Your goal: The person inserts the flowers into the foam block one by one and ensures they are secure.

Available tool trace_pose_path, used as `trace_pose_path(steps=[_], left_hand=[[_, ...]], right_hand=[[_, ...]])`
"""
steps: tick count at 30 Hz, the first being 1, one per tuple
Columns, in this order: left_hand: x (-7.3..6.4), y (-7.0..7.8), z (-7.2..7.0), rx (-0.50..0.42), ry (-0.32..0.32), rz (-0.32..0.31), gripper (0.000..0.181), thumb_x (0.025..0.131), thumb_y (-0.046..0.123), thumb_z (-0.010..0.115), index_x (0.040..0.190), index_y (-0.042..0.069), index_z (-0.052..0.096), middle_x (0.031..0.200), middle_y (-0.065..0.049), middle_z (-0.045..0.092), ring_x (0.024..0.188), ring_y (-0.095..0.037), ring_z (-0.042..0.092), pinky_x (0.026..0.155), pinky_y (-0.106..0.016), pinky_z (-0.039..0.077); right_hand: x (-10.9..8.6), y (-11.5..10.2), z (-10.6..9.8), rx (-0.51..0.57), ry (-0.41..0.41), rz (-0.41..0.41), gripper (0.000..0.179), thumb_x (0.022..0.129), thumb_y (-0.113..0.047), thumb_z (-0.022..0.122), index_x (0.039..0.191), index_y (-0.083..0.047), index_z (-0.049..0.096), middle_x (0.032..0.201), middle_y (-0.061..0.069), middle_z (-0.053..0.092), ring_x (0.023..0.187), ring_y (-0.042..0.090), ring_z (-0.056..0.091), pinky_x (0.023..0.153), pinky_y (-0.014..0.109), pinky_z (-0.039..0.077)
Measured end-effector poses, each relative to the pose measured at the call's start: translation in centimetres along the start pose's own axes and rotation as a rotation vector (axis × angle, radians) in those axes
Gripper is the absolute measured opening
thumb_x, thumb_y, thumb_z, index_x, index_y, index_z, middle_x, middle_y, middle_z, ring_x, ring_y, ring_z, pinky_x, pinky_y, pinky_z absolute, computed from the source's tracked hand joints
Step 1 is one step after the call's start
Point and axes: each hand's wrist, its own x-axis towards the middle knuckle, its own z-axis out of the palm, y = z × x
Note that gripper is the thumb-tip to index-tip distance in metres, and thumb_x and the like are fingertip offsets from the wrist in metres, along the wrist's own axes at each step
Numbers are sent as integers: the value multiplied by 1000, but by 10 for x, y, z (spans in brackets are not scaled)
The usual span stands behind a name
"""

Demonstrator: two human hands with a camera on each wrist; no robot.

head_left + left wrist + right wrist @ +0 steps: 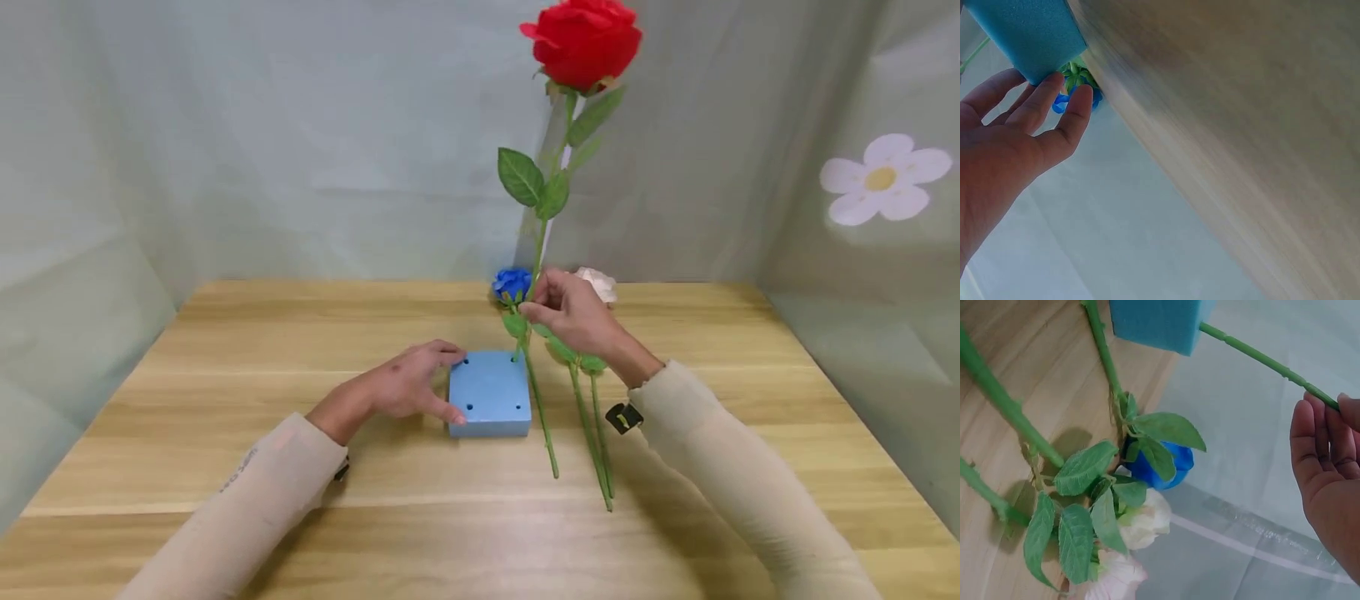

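Observation:
A light blue foam block (489, 385) with a hole near each top corner sits on the table. My left hand (405, 383) holds it along its left side, thumb at the front corner and fingers towards the back corner. With thumb and fingertips, my right hand (576, 315) pinches the green stem (1263, 359) of a tall red rose (585, 46). That stem stands nearly upright, its lower end in the block's back right hole. In the right wrist view the stem runs straight from the block's top face to my fingertips.
A blue rose (512, 284) lies behind the block, its stem (542, 417) passing along the block's right side. Farther right lie a cream rose (1147, 519) and a pale pink rose (1116, 575), stems towards me. Grey cloth walls (375, 142) enclose the wooden table (225, 375).

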Motion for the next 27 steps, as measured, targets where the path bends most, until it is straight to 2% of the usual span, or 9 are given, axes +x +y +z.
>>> trace_pose_path(steps=[5,10,14,18,20,27], left_hand=[[1,-1,2,20,0,-2,103,74,46,87,150,-3,38,155,-17,35,142,-35,34,113,-50,33],[1,-3,2,21,6,-13,101,73,44,88,150,-3,40,154,-16,37,141,-35,35,112,-50,34],[0,-6,4,19,3,-22,102,73,45,88,149,-3,41,154,-15,38,141,-35,36,112,-50,34],[0,-9,4,38,7,-25,101,73,46,87,149,-3,42,153,-16,39,140,-34,37,112,-50,35],[0,-9,4,44,9,-22,101,73,47,87,148,-3,42,153,-16,39,140,-34,37,111,-50,36],[1,-9,1,58,22,-2,101,74,49,86,148,-4,42,152,-17,39,139,-35,39,110,-50,37]], right_hand=[[-5,5,-1,37,19,-1,19,94,1,66,83,-4,51,70,8,55,55,10,42,48,23,32],[-4,8,2,43,16,-7,19,94,-1,67,84,-4,51,71,8,58,57,13,50,48,23,34],[-1,6,4,13,-27,14,18,95,-3,66,85,-4,52,69,4,57,58,14,51,49,25,36],[2,0,5,-53,-76,-13,18,95,-7,68,84,-5,54,64,2,53,56,13,44,53,27,36],[4,-1,7,-72,-70,-32,18,94,-9,70,83,-5,56,65,1,53,57,12,43,56,27,37],[9,0,11,-89,-14,-55,11,92,-10,72,84,-5,67,74,2,63,64,14,54,62,29,46]])
